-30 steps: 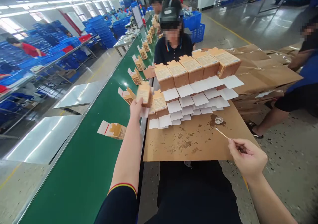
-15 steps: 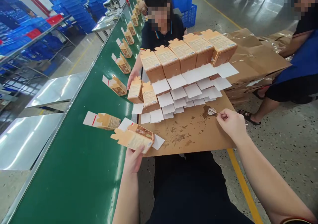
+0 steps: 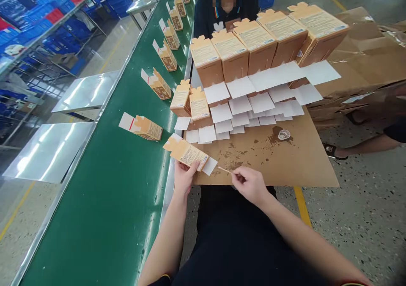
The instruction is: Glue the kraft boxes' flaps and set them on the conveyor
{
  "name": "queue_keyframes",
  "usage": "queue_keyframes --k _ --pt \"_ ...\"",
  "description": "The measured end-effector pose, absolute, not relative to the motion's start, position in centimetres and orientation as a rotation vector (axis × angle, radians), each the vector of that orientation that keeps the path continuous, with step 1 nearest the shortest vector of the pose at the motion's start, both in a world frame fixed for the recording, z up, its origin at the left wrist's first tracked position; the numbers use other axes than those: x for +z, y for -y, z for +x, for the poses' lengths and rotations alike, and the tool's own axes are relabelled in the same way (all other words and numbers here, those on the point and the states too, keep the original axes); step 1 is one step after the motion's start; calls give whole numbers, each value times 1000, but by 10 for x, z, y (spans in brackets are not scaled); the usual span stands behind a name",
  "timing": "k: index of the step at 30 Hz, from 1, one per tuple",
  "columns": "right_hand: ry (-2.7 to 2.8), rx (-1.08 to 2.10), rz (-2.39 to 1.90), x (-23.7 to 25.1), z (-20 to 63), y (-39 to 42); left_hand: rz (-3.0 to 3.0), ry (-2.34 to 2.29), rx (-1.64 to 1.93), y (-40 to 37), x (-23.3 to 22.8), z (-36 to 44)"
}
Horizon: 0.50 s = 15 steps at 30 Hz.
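Since half a second ago, the right hand (image 3: pixel 250 185) has come back from the small cup (image 3: pixel 283 134) toward the body, and it now holds a thin stick (image 3: pixel 226 170) pinched between the fingers, its tip pointing at the white flap of the box (image 3: pixel 187 153). Left hand (image 3: pixel 184 179) grips this box from below, at the near edge of the cardboard sheet (image 3: pixel 304 167), just beside the green belt (image 3: pixel 127 184). The box lies tilted, flap to the right, close to the stick tip; I cannot tell if they touch. Behind, rows of boxes (image 3: pixel 253 45) stand with white flaps spread open. More boxes (image 3: pixel 144 126) lie along the belt. Another person (image 3: pixel 222 6) sits at the far end of the sheet.
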State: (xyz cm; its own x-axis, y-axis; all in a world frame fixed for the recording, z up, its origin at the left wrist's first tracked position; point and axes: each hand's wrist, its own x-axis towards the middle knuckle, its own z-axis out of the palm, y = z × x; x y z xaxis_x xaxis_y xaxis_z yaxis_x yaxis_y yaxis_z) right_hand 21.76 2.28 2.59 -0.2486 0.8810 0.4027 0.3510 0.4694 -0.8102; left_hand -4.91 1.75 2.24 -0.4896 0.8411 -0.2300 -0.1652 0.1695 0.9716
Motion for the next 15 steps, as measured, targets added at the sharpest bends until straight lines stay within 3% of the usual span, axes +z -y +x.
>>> queue_keyframes --k 7,15 --pt "1995 784 -988 -2 190 -18 691 -1556 1422 -16 30 -47" --pt "1824 791 -1189 8 216 -34 746 -1619 1479 -8 25 -32"
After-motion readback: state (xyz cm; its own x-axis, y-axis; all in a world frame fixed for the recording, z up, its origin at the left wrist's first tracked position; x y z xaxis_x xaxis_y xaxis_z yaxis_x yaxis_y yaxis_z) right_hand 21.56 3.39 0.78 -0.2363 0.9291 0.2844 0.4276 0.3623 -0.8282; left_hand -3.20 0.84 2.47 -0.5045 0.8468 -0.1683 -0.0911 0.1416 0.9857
